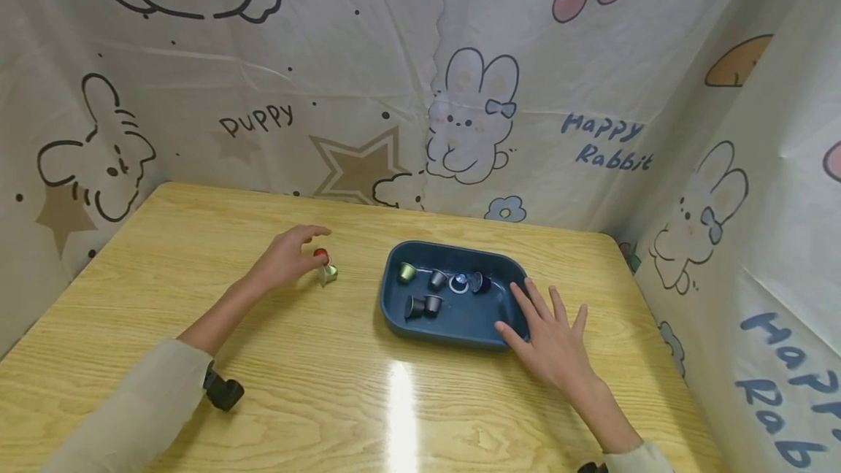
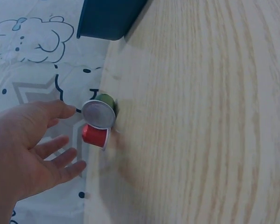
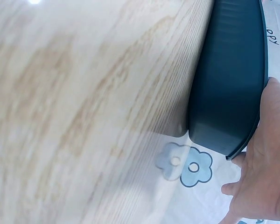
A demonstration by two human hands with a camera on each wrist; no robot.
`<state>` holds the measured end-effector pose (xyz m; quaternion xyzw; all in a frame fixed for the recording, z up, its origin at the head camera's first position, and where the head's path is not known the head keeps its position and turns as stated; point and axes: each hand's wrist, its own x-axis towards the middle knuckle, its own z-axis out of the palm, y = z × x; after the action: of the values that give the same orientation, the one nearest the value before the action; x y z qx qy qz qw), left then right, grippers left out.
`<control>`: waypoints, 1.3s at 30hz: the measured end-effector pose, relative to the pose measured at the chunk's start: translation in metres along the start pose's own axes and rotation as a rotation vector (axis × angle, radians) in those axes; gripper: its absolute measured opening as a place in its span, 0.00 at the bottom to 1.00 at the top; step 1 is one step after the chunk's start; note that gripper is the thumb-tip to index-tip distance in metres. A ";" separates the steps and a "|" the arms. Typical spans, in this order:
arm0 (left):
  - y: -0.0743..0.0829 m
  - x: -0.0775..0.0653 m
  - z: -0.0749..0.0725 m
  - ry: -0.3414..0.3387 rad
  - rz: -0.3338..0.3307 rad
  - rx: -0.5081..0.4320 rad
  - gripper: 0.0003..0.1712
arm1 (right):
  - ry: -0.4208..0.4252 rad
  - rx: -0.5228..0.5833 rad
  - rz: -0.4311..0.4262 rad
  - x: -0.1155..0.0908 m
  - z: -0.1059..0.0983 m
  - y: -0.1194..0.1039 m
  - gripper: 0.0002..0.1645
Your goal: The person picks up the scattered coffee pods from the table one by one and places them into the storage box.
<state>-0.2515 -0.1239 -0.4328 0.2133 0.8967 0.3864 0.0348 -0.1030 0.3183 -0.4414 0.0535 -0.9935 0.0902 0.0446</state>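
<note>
My left hand [image 1: 282, 261] reaches beside two coffee capsules on the table, its thumb and fingers apart. One is a red capsule [image 1: 321, 255]; touching it is a green capsule [image 1: 331, 273], whose silver lid [image 2: 98, 115] faces the camera in the left wrist view. Nothing is between the fingers there. My right hand [image 1: 557, 345] rests with spread fingers over the right rim of a dark blue tray [image 1: 440, 336]. Inside the tray lie several capsules: a light green capsule [image 1: 406, 272], a blue capsule [image 1: 460, 282], a dark purple capsule [image 1: 481, 282] and grey or black ones.
The wooden table [image 1: 296, 385] carries the tray right of its middle. A patterned cloth [image 1: 355, 79] hangs behind the table and along its sides. Black wrist cameras are strapped at both sleeves, the left camera [image 1: 223, 391] showing more fully.
</note>
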 end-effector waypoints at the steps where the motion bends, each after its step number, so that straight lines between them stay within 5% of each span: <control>1: -0.001 0.000 0.000 0.000 0.003 -0.002 0.29 | 0.000 0.000 0.000 0.000 0.000 0.000 0.48; 39: -0.020 0.009 0.008 -0.063 -0.015 0.004 0.21 | -0.014 0.012 0.011 0.000 -0.001 -0.001 0.48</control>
<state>-0.2648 -0.1268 -0.4517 0.2187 0.8974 0.3776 0.0657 -0.1028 0.3172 -0.4406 0.0489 -0.9935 0.0960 0.0370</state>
